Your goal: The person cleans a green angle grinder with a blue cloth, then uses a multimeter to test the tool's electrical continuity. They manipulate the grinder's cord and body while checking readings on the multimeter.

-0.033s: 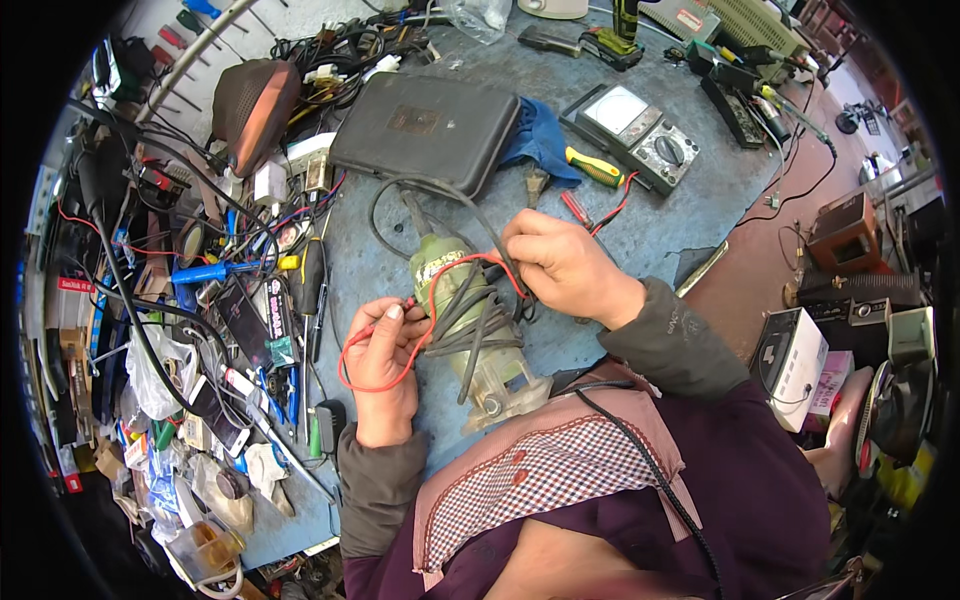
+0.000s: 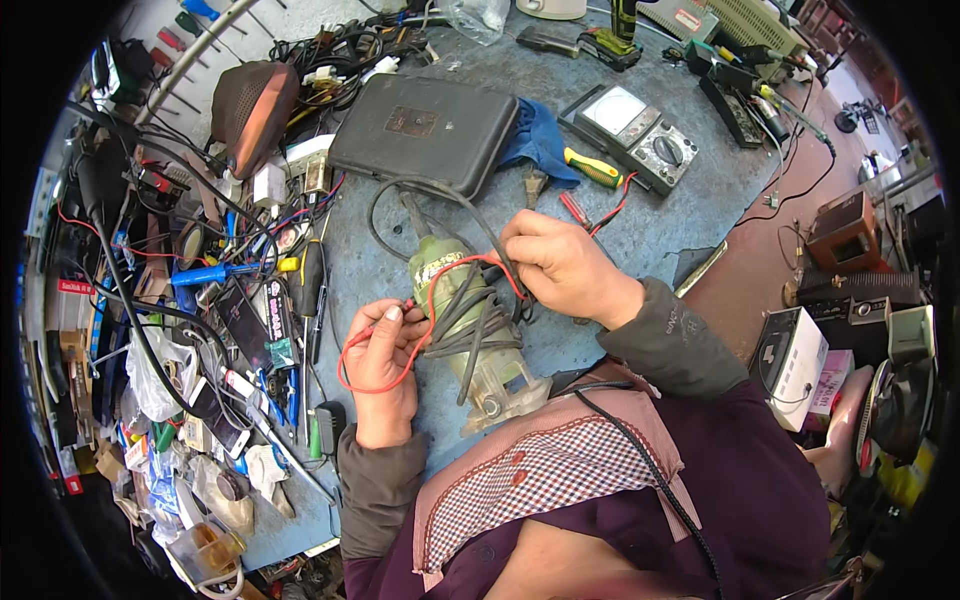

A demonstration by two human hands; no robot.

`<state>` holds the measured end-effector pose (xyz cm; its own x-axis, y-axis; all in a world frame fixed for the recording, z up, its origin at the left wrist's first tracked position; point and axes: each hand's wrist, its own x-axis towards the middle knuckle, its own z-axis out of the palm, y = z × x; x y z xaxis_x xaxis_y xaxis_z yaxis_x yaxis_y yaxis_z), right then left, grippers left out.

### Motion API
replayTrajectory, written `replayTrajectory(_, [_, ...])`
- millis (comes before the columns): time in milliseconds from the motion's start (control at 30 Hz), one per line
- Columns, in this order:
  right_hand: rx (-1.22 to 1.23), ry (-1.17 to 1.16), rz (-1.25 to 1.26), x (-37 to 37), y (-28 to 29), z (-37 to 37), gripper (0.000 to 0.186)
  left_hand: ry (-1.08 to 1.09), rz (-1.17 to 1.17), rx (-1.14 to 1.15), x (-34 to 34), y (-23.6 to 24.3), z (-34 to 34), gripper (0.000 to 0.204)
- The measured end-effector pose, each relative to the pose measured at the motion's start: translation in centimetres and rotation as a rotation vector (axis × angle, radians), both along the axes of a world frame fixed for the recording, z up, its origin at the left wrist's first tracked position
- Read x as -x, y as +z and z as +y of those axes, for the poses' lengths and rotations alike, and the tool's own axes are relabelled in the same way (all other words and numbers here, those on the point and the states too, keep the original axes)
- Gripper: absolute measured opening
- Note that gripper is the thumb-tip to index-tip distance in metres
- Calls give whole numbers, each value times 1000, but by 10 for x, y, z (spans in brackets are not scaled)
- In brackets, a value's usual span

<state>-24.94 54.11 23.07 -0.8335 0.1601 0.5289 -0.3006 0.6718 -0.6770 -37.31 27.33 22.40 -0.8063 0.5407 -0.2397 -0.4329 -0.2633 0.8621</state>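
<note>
Fingers (image 2: 386, 345) of two hands (image 2: 578, 265) at one red lead (image 2: 432, 300), one tool (image 2: 439, 249) beneath

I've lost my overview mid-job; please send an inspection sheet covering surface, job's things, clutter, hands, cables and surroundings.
Surface: blue bench, scuffed and stained.
Job's things: green power tool lies between the hands; meter sits beyond the right hand.
Clutter: tools, plastic bags and parts crowd the left side; black case lies toward the back.
Hands: left hand pinches the red lead; right hand's exact grip is hidden.
Cables: grey cord wound around the tool; red lead crosses over it.
Surroundings: reddish floor and white device at right.
</note>
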Motion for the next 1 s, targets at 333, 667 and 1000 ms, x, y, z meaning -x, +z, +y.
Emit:
replayTrajectory(333, [-71, -5, 18, 0, 5, 3, 16, -26, -5, -13, 5, -2, 2, 19])
replayTrajectory(667, [-65, 23, -59, 2, 10, -7, 11, -65, -105, -95, 5, -9, 0, 22])
replayTrajectory(1000, [-28, 38, -135, 0, 3, 3, 21, -78, -121, -103, 0, -7, 4, 22])
